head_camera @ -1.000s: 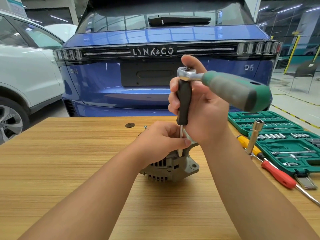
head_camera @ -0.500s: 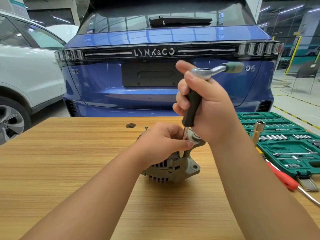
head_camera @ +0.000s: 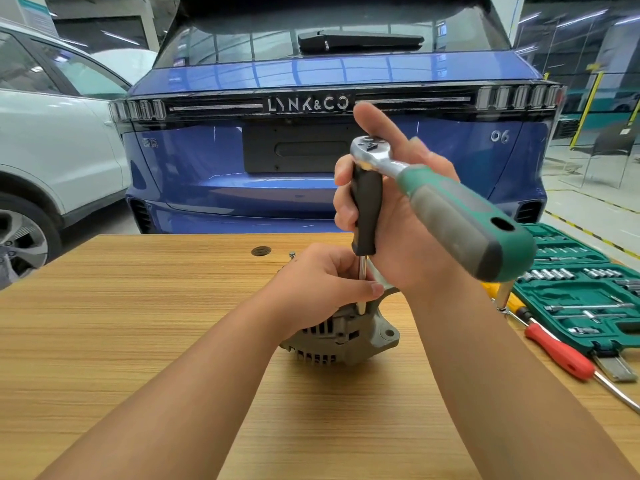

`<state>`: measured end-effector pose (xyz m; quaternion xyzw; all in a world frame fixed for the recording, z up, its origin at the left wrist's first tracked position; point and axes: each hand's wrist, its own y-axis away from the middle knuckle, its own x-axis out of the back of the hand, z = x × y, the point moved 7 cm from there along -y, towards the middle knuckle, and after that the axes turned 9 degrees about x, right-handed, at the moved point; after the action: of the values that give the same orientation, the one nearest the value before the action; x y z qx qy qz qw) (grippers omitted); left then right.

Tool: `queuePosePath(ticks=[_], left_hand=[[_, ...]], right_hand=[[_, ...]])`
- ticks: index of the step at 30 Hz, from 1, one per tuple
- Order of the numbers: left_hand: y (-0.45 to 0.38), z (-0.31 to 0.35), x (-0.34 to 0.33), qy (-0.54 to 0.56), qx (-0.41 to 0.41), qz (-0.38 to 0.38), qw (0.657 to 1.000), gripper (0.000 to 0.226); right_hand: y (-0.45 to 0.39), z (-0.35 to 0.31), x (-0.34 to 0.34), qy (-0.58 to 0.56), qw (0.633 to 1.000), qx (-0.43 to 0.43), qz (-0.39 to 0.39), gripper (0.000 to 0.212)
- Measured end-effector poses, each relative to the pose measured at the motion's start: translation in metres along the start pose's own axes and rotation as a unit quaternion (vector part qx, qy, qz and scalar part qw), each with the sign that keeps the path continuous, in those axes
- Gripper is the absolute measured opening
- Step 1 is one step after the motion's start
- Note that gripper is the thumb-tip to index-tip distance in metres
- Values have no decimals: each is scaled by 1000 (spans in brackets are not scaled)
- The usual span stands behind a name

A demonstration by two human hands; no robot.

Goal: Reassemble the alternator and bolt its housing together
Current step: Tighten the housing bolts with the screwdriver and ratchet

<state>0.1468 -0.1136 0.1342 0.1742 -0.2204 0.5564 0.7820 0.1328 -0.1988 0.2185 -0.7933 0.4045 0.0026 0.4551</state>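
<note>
Swung back toward the camera since 0.5 s ago, the ratchet handle [head_camera: 464, 216] now points right and forward. Right hand [head_camera: 391, 216] grips the upright black driver [head_camera: 366, 209]; left hand [head_camera: 322, 282] pinches its shaft, directly above the alternator [head_camera: 346, 336] on the bench [head_camera: 138, 306].

Left hand [head_camera: 322, 285] hides alternator [head_camera: 346, 336] top; socket-bolt contact unseen.

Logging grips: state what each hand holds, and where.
Right hand grips the driver's black handle under the ratchet; left hand pinches its steel shaft above the alternator.
</note>
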Motion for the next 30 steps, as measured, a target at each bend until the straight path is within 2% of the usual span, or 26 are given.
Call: queuePosePath(ticks=[3,5,8,10,12,14,16,18,20,22,26,30], left_hand=[[0,-1,0,17,-5,7,1000,14],[0,-1,-1,18,-3,4,1000,16],[-3,0,-4,-18,-15,-7,1000,10],[-3,0,-3,-24,-18,-1,1000,11],[-3,0,-2,-19,-15,0,1000,18],[-2,-1,-1,-14,-9,-3,1000,19],[-3,-2,-1,-13,-5,-6,1000,10],[-3,-3,-1,-14,-2,-4,1000,5],[-3,-3,-1,-10,2,-3,1000,3],[-3,-2,-1,-1,2,-7,1000,4],[-2,1,-1,7,-3,-4,1000,14],[-4,-1,0,-2,-3,2,1000,7]], right_hand=[[-1,5,1,47,998,-1,33,54],[1,3,4,101,992,30,75,43],[6,-13,15,220,959,87,157,20],[5,-15,23,226,955,56,181,13],[3,-8,21,154,979,0,130,12],[3,-3,12,74,994,-10,79,22],[3,-3,8,87,993,36,65,30],[3,-7,6,153,980,102,69,33],[2,-9,4,190,971,130,59,36],[2,-7,5,172,977,117,42,38],[2,-4,4,64,995,74,7,43],[4,-2,3,17,999,43,-7,53]])
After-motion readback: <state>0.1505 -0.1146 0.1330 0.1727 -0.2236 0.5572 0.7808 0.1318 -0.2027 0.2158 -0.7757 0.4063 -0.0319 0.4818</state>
